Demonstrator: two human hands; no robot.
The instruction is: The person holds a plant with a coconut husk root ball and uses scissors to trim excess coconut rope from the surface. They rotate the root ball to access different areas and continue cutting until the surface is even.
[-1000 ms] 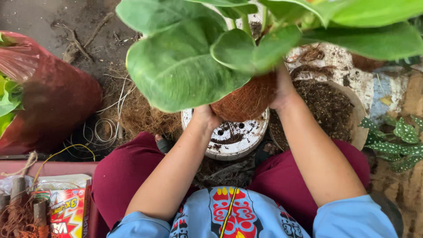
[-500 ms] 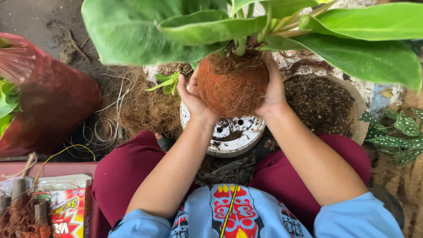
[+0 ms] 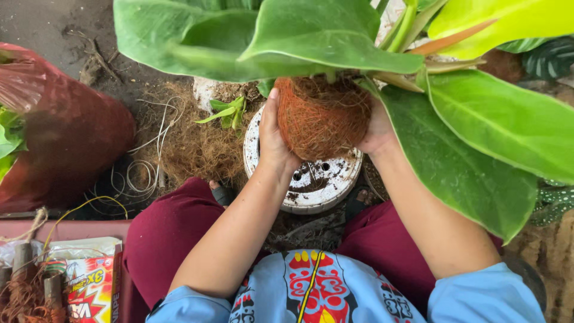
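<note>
Two bare hands cup a fibre-wrapped root ball over an upturned white pot.

Below the wrists lies the round white plastic pot (image 3: 311, 185), soil-smeared, drainage holes showing. The left hand (image 3: 272, 140) and right hand (image 3: 376, 128) press flat against opposite sides of the rough, orange-brown coir-wrapped root ball (image 3: 323, 116), clamping it between them. Beyond and over the hands, broad glossy green leaves (image 3: 311, 36) hide the ball's top and the right fingers.

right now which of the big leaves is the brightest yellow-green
The leaf at the top right corner: bright lime-yellow, while the broad leaves over the fibre-wrapped root ball are deeper green.
</note>
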